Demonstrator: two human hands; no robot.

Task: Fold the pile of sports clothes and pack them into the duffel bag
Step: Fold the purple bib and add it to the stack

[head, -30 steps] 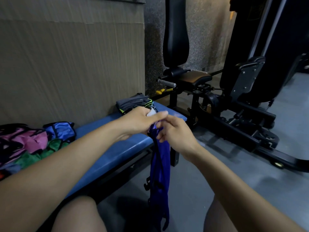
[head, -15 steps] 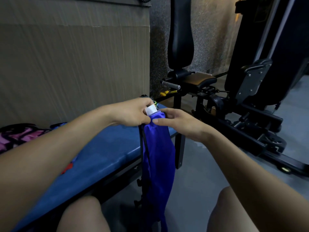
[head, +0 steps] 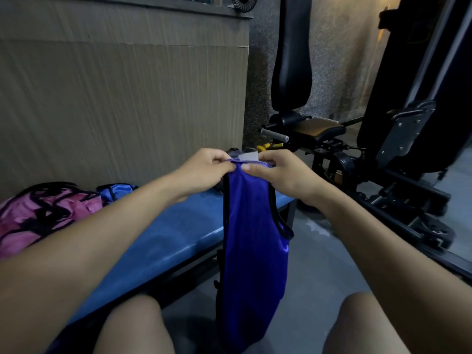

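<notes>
Above the bench edge: both hands meet at the top hem of the blue vest.
Left hand (head: 204, 168): fingers curled, pinching the hem just left of the white label (head: 247, 157).
Right hand (head: 279, 172): thumb and fingers pinching the same hem just right of the label; half a second ago it lay flatter along the cloth.
Blue vest (head: 251, 251): hangs straight down from the two pinches, between the knees, off the front of the blue bench (head: 163, 233); black-trimmed armhole shows on its right side. A second ago it hung as a narrow rope; now it is spread wider and flatter.
Meaning: judged as squaring the garment up by its top edge before the first fold; no fold made yet.
Pile (head: 38, 213): pink and other clothes lie on the bench at far left, well apart from the hands, unfolded.
Duffel bag: cannot tell which item it is.
Surroundings: gym machine (head: 408, 149) to the right.
</notes>
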